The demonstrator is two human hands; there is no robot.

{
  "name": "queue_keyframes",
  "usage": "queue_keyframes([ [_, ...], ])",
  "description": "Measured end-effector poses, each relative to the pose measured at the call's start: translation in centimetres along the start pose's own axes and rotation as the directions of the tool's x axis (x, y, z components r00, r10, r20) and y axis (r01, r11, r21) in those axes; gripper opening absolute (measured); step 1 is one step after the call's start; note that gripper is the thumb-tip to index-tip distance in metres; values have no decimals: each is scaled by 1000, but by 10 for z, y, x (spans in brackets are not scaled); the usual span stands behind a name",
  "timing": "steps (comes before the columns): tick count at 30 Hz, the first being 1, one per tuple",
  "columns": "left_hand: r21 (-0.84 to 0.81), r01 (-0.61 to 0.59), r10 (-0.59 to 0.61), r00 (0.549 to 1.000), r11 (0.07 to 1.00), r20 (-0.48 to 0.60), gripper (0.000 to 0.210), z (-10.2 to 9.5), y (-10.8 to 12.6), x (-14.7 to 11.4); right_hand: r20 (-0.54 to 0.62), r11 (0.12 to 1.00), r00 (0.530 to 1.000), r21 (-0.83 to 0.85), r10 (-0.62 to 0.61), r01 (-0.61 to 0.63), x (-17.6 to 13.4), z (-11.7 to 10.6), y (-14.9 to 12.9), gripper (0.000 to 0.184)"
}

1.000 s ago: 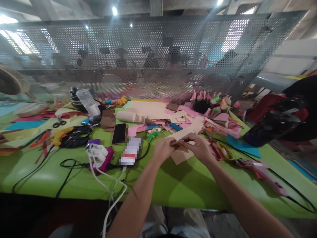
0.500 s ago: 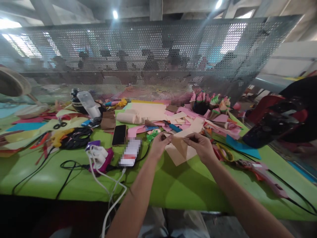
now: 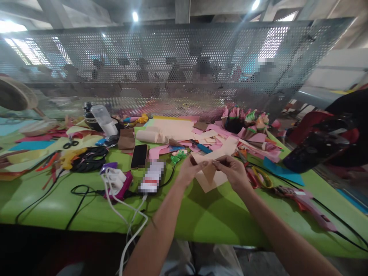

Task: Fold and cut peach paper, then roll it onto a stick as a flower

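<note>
Both my hands hold a sheet of pale peach paper (image 3: 207,183) above the green tabletop. My left hand (image 3: 192,168) pinches its left side, the thumb pointing inward along the top. From the right, my right hand (image 3: 230,168) pinches the paper near its middle, so the two hands' fingertips almost meet. A folded flap hangs as a darker triangle between them, and a lower corner points toward me. Fingers behind the sheet are hidden. Just beyond my left hand lies a small green and white crafted piece (image 3: 178,156).
Left of my hands are a phone (image 3: 151,176), a black phone (image 3: 139,156) and a purple power strip (image 3: 123,186) with white cables. Scissors (image 3: 263,178) and a pink glue gun (image 3: 313,209) lie right. Paper scraps (image 3: 212,134) and a perforated metal screen (image 3: 161,73) stand beyond.
My left hand has slid inward along the paper, toward my right hand. The gap between the fingertips is smaller, and the folded flap shows narrower.
</note>
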State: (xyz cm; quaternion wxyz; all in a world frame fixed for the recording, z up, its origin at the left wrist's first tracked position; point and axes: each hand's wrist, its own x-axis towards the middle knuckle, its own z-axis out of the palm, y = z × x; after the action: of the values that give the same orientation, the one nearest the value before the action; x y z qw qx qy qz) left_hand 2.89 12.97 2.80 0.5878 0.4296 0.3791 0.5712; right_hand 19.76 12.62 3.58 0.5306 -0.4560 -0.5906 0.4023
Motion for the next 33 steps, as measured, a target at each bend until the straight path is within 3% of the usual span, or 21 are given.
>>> queue_keyframes([
  [6, 70, -15, 15, 1000, 997, 4, 48, -2, -6, 2, 72, 999, 997, -33, 9, -7, -1, 0, -1, 39],
  [11, 141, -59, 50, 997, 988, 67, 38, -2, -7, 1, 102, 999, 995, -53, 13, -8, 0, -1, 0, 36],
  [18, 194, -53, 35, 995, 980, 96, 29, -3, -12, 3, -1, 991, 998, -114, -66, 66, -1, 1, 6, 34],
  [25, 458, -140, 82, 986, 878, 144, 20, -2, -5, -4, 66, 995, 997, -92, -32, 38, -2, 1, 7, 31],
  [30, 510, -118, 60, 990, 852, 129, 25, 1, -10, -5, -47, 991, 997, -117, -64, 58, -3, 2, 8, 30],
  [33, 562, -131, 61, 988, 817, 142, 19, 2, -12, -4, -55, 989, 995, -124, -85, 78, -3, 3, 9, 28],
])
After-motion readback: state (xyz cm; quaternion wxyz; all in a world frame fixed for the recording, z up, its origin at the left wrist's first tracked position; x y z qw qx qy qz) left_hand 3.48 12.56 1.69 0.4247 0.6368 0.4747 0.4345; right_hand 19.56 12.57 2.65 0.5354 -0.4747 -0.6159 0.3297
